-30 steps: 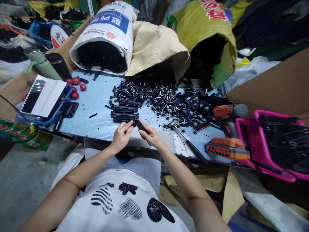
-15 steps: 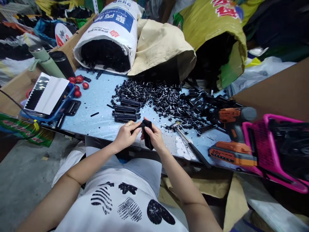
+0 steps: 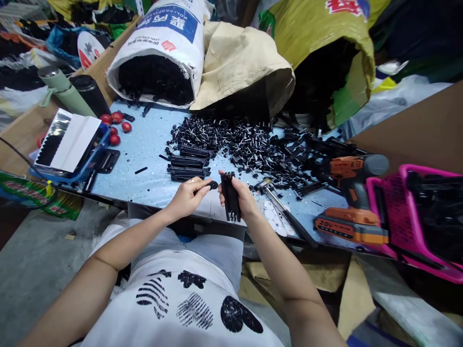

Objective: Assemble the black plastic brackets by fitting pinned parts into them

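Observation:
Between the fingertips of my left hand (image 3: 187,196) is a small black part with a round end (image 3: 213,185). My right hand (image 3: 246,197) is closed around a black ribbed plastic block (image 3: 230,197), held upright with slots along its near end. A small gap separates the round-ended part from the block. Beyond my hands, several long black plastic pieces (image 3: 188,172) lie stacked on the blue table (image 3: 144,144). A big pile of small black parts with metal pins (image 3: 249,147) spreads behind them. To the right of my right hand lies a hammer (image 3: 285,209).
An orange cordless drill (image 3: 350,202) stands at the right, beside a pink basket (image 3: 405,212) of black parts. White, tan and yellow sacks (image 3: 246,62) line the back. At the left are a blue tray (image 3: 68,178), red fruits (image 3: 115,140) and a green flask (image 3: 67,94).
My hands have moved apart. The round-ended part in my left hand has come away from the block, and my right hand has turned the block and shifted it slightly right.

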Available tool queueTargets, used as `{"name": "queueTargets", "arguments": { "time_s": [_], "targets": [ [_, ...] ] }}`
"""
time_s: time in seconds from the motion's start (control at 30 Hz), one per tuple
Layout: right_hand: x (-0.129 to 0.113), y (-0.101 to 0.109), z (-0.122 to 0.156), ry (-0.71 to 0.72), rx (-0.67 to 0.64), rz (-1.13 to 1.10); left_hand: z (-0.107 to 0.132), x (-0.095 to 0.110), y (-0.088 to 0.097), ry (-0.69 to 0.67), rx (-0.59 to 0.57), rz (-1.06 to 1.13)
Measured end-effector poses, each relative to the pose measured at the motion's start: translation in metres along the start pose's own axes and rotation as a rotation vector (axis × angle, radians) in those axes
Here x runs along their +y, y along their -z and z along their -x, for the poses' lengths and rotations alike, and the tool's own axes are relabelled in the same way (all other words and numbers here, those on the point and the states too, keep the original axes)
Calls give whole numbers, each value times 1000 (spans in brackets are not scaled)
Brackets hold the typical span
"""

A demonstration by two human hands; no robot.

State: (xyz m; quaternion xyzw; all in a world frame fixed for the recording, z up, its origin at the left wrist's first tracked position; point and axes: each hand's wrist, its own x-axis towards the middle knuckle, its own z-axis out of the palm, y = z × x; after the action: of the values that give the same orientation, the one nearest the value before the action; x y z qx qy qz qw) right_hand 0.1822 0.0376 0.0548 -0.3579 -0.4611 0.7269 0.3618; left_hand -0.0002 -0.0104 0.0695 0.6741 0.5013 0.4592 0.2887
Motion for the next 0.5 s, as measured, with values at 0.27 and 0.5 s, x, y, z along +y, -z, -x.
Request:
{"name": "queueTargets", "arguments": {
  "time_s": [0.27, 0.5],
  "targets": [
    [1, -2, -1, -87, -65, -111, 1, 5, -8, 17, 36, 27],
    [7, 5, 5, 155, 15, 270, 6, 12, -26, -43, 65, -218]
  ]
}}
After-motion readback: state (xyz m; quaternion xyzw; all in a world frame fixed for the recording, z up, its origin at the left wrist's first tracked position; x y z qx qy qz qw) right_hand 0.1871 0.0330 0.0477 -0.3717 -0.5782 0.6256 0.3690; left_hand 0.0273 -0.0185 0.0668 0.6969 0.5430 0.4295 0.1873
